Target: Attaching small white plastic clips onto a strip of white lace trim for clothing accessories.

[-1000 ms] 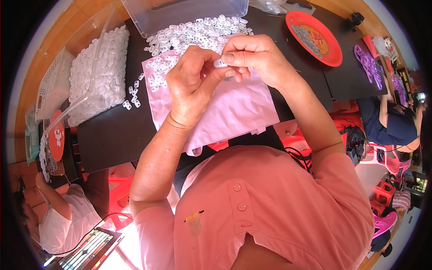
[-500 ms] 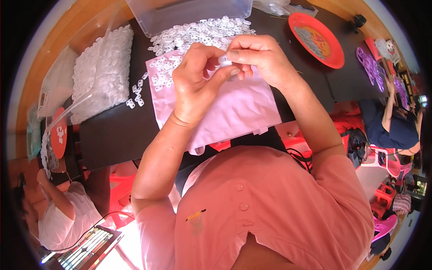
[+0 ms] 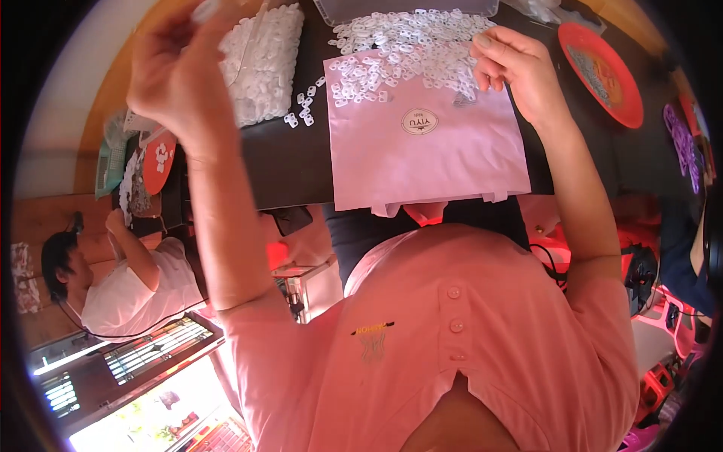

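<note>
My left hand (image 3: pixel 179 83) is raised at the upper left, beside a clear bag (image 3: pixel 263 68) packed with white pieces. It is smeared by motion, and a small white plastic piece (image 3: pixel 205 10) shows at its fingertips. My right hand (image 3: pixel 520 71) hovers at the right edge of a heap of small white plastic pieces (image 3: pixel 410 45), each with dark holes. Its fingers are curled and thumb and forefinger are pressed together; what they hold, if anything, is hidden. Beneath the heap lies a pink cloth bag (image 3: pixel 422 169) with short handles and a round printed badge. Small grey bits (image 3: pixel 465 98) lie near my right fingers.
A red oval tray (image 3: pixel 629 105) with small grey metal parts stands at the right of the dark table (image 3: pixel 290 169). A clear plastic bin (image 3: pixel 407 7) stands behind the heap. Loose white pieces (image 3: pixel 305 105) lie left of the cloth. Another person (image 3: pixel 135 286) sits at the left.
My hands, together over the cloth before, have parted. The left has swung up and left with the white piece; the right has moved toward the heap's right edge. The view has shifted left.
</note>
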The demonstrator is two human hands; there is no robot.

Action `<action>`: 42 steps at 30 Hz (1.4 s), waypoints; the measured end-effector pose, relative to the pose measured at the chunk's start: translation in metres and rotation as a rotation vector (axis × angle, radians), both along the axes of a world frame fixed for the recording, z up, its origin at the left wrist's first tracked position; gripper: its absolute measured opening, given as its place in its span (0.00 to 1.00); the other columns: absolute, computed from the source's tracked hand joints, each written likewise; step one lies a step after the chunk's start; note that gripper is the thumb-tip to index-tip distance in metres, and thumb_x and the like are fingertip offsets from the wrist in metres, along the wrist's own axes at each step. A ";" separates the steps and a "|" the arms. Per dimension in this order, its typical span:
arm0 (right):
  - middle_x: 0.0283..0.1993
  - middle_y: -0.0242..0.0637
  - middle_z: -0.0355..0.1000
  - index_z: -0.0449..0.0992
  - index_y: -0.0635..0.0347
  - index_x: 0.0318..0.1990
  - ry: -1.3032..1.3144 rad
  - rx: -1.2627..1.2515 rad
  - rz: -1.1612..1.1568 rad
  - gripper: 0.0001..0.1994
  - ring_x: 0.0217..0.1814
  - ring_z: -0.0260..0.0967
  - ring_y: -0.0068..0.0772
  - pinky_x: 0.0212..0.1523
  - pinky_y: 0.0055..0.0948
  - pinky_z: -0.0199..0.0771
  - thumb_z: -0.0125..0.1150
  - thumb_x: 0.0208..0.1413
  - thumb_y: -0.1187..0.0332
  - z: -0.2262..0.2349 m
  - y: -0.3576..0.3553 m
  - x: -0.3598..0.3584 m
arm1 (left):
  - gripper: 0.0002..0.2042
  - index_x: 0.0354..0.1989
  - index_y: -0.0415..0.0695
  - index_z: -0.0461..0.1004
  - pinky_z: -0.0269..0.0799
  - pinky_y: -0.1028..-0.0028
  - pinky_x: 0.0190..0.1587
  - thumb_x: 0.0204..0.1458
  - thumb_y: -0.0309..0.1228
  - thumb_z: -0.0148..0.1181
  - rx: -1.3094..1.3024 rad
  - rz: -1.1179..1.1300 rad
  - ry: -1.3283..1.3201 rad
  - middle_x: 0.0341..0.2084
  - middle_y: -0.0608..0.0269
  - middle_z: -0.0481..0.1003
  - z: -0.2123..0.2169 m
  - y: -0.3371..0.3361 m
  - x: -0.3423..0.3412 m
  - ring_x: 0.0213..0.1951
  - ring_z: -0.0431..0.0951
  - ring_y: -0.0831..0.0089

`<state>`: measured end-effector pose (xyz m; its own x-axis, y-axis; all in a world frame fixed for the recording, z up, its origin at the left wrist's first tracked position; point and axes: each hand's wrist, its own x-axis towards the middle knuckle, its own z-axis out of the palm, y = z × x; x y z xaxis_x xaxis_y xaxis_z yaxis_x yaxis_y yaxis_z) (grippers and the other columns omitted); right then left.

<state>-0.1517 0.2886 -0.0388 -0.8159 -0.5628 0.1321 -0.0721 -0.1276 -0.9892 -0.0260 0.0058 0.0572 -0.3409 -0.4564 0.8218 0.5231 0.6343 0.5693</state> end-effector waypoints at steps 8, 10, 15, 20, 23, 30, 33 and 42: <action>0.16 0.24 0.59 0.74 0.63 0.32 0.096 0.069 -0.087 0.14 0.20 0.63 0.19 0.22 0.18 0.54 0.58 0.59 0.59 0.004 0.002 0.009 | 0.11 0.34 0.40 0.78 0.70 0.75 0.27 0.41 0.24 0.71 -0.610 0.384 -0.204 0.27 0.63 0.75 -0.039 -0.016 0.014 0.26 0.75 0.73; 0.17 0.28 0.63 0.74 0.64 0.29 0.022 0.021 -0.057 0.11 0.19 0.65 0.22 0.21 0.21 0.59 0.57 0.59 0.65 0.006 0.000 0.011 | 0.08 0.32 0.42 0.76 0.71 0.74 0.28 0.44 0.20 0.67 -0.538 0.173 -0.402 0.28 0.61 0.75 -0.062 0.023 0.027 0.29 0.75 0.70; 0.17 0.32 0.66 0.72 0.64 0.24 -0.056 0.021 -0.048 0.11 0.17 0.65 0.23 0.19 0.22 0.62 0.57 0.59 0.70 0.001 -0.008 0.009 | 0.06 0.33 0.41 0.76 0.73 0.69 0.34 0.46 0.21 0.61 -0.770 -0.135 -0.605 0.30 0.60 0.72 -0.119 0.048 0.000 0.33 0.75 0.61; 0.16 0.30 0.65 0.72 0.63 0.23 0.044 0.068 -0.032 0.12 0.17 0.64 0.21 0.18 0.21 0.61 0.57 0.59 0.69 0.000 -0.008 0.009 | 0.05 0.30 0.43 0.75 0.72 0.64 0.36 0.44 0.22 0.62 -0.850 -0.103 -0.644 0.28 0.59 0.71 -0.131 0.053 -0.015 0.35 0.74 0.58; 0.16 0.30 0.66 0.72 0.62 0.22 0.080 0.073 -0.019 0.13 0.16 0.63 0.20 0.18 0.21 0.60 0.57 0.59 0.70 -0.007 -0.007 0.003 | 0.05 0.29 0.43 0.75 0.72 0.65 0.35 0.44 0.21 0.62 -0.893 -0.133 -0.632 0.28 0.60 0.70 -0.127 0.056 -0.016 0.35 0.74 0.59; 0.16 0.30 0.65 0.70 0.62 0.21 0.129 0.034 0.026 0.13 0.16 0.61 0.19 0.18 0.22 0.59 0.59 0.58 0.71 -0.002 -0.009 0.009 | 0.05 0.29 0.43 0.74 0.72 0.63 0.32 0.44 0.23 0.64 -0.890 -0.332 -0.557 0.28 0.60 0.71 -0.131 0.089 -0.036 0.32 0.75 0.58; 0.16 0.30 0.65 0.70 0.63 0.21 0.109 0.012 0.023 0.13 0.16 0.61 0.19 0.18 0.22 0.59 0.59 0.58 0.71 -0.005 -0.010 0.009 | 0.05 0.28 0.42 0.73 0.72 0.63 0.31 0.43 0.23 0.63 -0.956 -0.297 -0.558 0.27 0.59 0.70 -0.134 0.096 -0.040 0.32 0.74 0.58; 0.19 0.28 0.66 0.71 0.62 0.24 0.731 0.004 -0.193 0.08 0.22 0.64 0.16 0.22 0.20 0.61 0.60 0.55 0.74 -0.019 -0.016 0.007 | 0.02 0.28 0.39 0.74 0.71 0.69 0.28 0.49 0.24 0.59 -0.357 -0.462 -0.677 0.24 0.59 0.74 -0.129 0.089 -0.045 0.26 0.74 0.66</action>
<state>-0.1448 0.2726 -0.0574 -0.6054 -0.4204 0.6758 -0.7307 -0.0432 -0.6814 -0.0705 0.0952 -0.0723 -0.8912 0.0917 0.4443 0.3940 0.6420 0.6577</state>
